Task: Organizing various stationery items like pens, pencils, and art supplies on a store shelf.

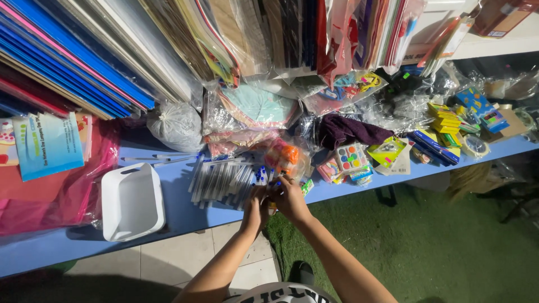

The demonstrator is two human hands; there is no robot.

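Observation:
My left hand (255, 209) and my right hand (290, 197) meet at the front edge of a blue table (179, 210). Both close around a small item with blue bits (261, 178), too small to make out. Just left of the hands lies a pile of clear packets of pens (222, 180). A clear bag with orange things inside (283, 157) sits right behind the hands.
A white plastic tray (132, 202) stands to the left. Stacked coloured sheets (73, 56) and bagged goods (255, 106) crowd the back. A paint palette (351, 157), yellow packs (444, 119) and tape rolls (475, 146) lie to the right. Green turf (438, 247) covers the floor.

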